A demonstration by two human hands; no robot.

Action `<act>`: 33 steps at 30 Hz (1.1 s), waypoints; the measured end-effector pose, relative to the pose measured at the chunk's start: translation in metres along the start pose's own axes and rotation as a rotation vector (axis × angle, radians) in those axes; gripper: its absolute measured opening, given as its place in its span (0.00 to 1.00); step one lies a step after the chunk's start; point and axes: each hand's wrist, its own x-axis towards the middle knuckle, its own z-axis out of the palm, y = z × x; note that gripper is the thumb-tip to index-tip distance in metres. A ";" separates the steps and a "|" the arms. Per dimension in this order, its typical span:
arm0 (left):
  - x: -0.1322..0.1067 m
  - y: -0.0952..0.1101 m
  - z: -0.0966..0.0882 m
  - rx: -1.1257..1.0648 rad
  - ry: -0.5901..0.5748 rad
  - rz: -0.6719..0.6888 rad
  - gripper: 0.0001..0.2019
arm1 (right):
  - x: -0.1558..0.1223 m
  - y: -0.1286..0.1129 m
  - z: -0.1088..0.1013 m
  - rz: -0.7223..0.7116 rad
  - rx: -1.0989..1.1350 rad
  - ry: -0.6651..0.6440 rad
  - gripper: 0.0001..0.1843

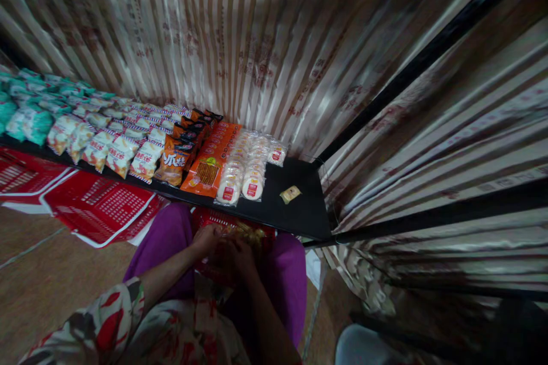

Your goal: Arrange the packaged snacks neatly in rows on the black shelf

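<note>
Between my knees, partly under the black shelf, sits a red basket [268, 232] with small yellow-wrapped snack packets [252, 235] in it. My left hand [208, 239] reaches over the basket's left part, its fingers curled inward. Close by on the right, my right hand [240, 254] is bent over the packets, also with curled fingers. Both hands are dim, and whatever lies between their fingers is hidden. A single small yellow packet [290, 194] lies apart on the shelf's right end.
On the black shelf [306, 174] stand rows of white rice cracker packs [252, 182], orange bags [208, 174], white snack bags [122, 154] and green bags [36, 122]. Red baskets [103, 205] sit below at left. A striped curtain [257, 40] hangs behind; a black frame bar [406, 77] slants at right.
</note>
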 end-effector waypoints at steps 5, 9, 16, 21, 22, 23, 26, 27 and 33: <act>0.001 0.001 -0.001 -0.133 0.022 -0.012 0.07 | -0.004 -0.012 -0.006 -0.032 0.038 -0.019 0.16; 0.002 0.002 -0.003 -0.243 0.041 -0.013 0.06 | -0.005 -0.016 -0.011 -0.037 0.013 0.003 0.15; 0.002 0.006 -0.004 -0.480 0.088 -0.007 0.05 | -0.003 -0.014 -0.021 -0.022 0.050 0.072 0.16; -0.004 0.016 -0.010 -0.660 0.091 0.012 0.05 | 0.000 -0.012 -0.028 -0.017 0.158 0.104 0.18; -0.006 0.019 -0.012 -0.684 0.086 0.017 0.05 | 0.001 -0.012 -0.029 -0.015 0.187 0.103 0.19; -0.008 0.021 -0.014 -0.711 0.080 0.018 0.05 | 0.002 -0.012 -0.030 -0.013 0.217 0.103 0.19; -0.012 0.027 -0.021 -0.850 0.062 -0.004 0.05 | 0.003 -0.013 -0.034 -0.012 0.308 0.105 0.20; -0.013 0.029 -0.022 -0.914 0.054 -0.018 0.05 | 0.003 -0.014 -0.035 -0.012 0.330 0.114 0.20; -0.012 0.030 -0.022 -1.152 0.008 -0.032 0.04 | -0.003 -0.021 -0.036 0.037 0.515 0.172 0.24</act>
